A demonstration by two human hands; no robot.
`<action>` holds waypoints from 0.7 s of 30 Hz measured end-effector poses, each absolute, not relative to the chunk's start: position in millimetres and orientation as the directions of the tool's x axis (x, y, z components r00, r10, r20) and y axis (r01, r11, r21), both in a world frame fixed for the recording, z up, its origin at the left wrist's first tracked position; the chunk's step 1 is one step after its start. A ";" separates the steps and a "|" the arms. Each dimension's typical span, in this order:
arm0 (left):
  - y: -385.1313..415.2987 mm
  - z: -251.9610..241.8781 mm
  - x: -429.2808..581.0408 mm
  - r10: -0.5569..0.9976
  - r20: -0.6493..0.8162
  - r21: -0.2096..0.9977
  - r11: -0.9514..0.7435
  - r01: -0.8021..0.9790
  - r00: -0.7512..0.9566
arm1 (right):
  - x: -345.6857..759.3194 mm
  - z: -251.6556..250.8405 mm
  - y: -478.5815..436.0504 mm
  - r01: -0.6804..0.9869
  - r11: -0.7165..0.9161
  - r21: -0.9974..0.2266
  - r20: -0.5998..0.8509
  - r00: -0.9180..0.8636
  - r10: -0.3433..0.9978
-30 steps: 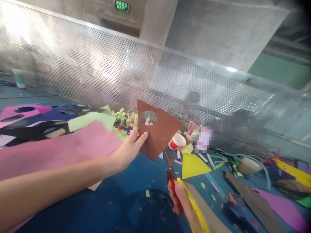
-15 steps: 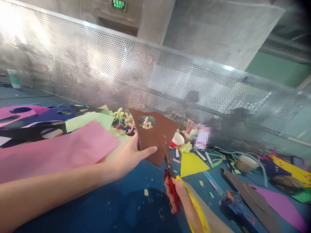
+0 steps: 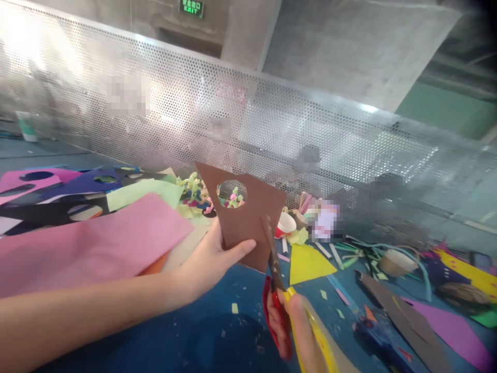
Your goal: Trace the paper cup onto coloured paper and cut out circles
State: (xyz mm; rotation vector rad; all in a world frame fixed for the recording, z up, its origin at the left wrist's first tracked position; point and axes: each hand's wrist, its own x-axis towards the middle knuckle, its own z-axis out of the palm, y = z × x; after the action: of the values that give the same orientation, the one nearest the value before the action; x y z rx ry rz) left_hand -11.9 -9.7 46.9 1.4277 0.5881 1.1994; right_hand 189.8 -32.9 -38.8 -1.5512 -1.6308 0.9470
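apparently midway through cutting, the left hand point(image 3: 212, 259) pinches a brown sheet point(image 3: 243, 228), already holed, not cut across; the right hand point(image 3: 302, 322) curls around scissors point(image 3: 276, 269).

Perforated metal screen point(image 3: 267, 124) behind blue tabletop point(image 3: 163, 336); grey concrete point(image 3: 349, 57) above; lit exit sign point(image 3: 191, 8).

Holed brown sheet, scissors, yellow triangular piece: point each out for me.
Holed brown sheet point(image 3: 244, 225), head view: its face, below the hole.
Scissors point(image 3: 275, 272), head view: metal blades, just above the handles.
Yellow triangular piece point(image 3: 309, 264), head view: middle of its face.
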 end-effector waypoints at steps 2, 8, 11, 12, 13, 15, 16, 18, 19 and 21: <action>-11.9 46.9 -11.5 0.874 0.326 0.930 -0.228 -0.289 0.359 | 187.8 -43.1 -18.0 0.491 -0.015 -0.871 -0.060 -0.076 0.995; -16.3 45.4 -8.1 0.880 0.283 0.910 -0.121 -0.396 0.381 | 193.1 -45.7 -10.2 0.462 -0.103 -0.881 -0.175 -0.117 0.978; -16.9 45.8 -7.8 0.889 0.227 0.913 -0.052 -0.406 0.397 | 194.6 -45.7 -14.4 0.449 -0.132 -0.884 -0.205 -0.117 0.972; -17.0 46.2 -7.9 0.892 0.215 0.911 -0.037 -0.410 0.398 | 194.1 -45.7 -15.6 0.446 -0.142 -0.884 -0.215 -0.118 0.969; -17.0 46.8 -8.0 0.894 0.207 0.909 -0.025 -0.416 0.399 | 193.4 -45.7 -16.5 0.443 -0.151 -0.884 -0.226 -0.121 0.967; -17.1 47.7 -8.2 0.895 0.200 0.904 -0.011 -0.428 0.399 | 191.3 -44.9 -16.9 0.440 -0.170 -0.882 -0.249 -0.128 0.960; -17.2 48.1 -8.2 0.895 0.197 0.901 -0.005 -0.433 0.400 | 190.4 -44.0 -16.6 0.440 -0.179 -0.880 -0.261 -0.132 0.956; -17.4 48.4 -8.2 0.894 0.192 0.897 0.007 -0.441 0.406 | 189.2 -41.5 -15.5 0.441 -0.198 -0.875 -0.286 -0.142 0.948; -17.6 48.3 -8.2 0.892 0.190 0.895 0.015 -0.446 0.411 | 189.1 -40.0 -15.1 0.443 -0.208 -0.872 -0.300 -0.149 0.942; -18.1 47.8 -8.1 0.889 0.188 0.889 0.027 -0.457 0.418 | 189.7 -36.9 -14.6 0.453 -0.232 -0.861 -0.339 -0.170 0.925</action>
State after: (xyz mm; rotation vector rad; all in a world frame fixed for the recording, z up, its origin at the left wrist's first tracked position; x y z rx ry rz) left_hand -8.1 -18.1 47.8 1.1071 0.4909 1.1060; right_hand 189.7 -14.6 -36.9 -1.6490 -1.5760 1.3881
